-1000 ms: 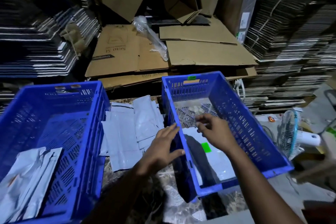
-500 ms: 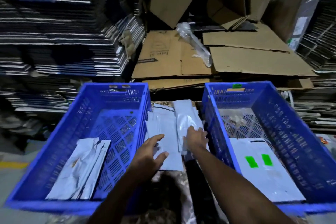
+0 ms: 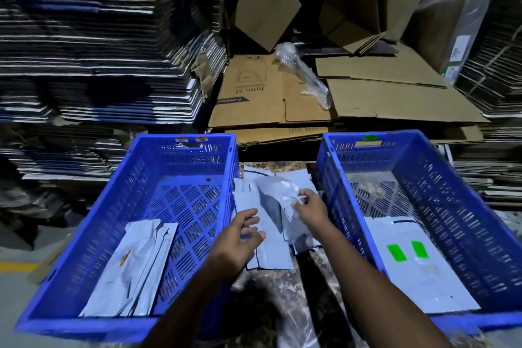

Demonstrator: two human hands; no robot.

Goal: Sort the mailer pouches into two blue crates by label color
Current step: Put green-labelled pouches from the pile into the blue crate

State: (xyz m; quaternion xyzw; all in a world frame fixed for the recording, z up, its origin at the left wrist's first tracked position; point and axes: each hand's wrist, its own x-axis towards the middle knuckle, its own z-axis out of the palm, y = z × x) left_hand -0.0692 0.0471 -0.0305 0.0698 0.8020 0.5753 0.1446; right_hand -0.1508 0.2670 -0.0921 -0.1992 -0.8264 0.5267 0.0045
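Mailer pouches (image 3: pixel 268 223) lie in a loose grey pile on the marbled surface (image 3: pixel 282 316) between two blue crates. The right hand (image 3: pixel 310 210) pinches the top pouch (image 3: pixel 278 192) of the pile at its right edge, with thumb and fingers curled on the shiny plastic, and this pouch is raised and bent a little above the others. The left hand (image 3: pixel 240 237) is on the near left part of the pile — its fingers are half curled and the thumb points to the right, but I cannot tell if it grips a pouch or only rests on it.

The left crate (image 3: pixel 135 234) holds a few grey pouches (image 3: pixel 135 265) in its near part; one shows a small orange mark. Its far rim carries two orange stickers (image 3: pixel 190 139). The right crate (image 3: pixel 452 220) holds pouches (image 3: pixel 415 265) at its near end, and two green labels (image 3: pixel 406 250) are visible on them. A green sticker (image 3: pixel 370 137) is on its far rim.

Behind the crates lie flat brown cardboard sheets (image 3: pixel 353 99) with a clear plastic wrap (image 3: pixel 305 76) on top — tall stacks of flattened boxes (image 3: pixel 99 59) stand far left.
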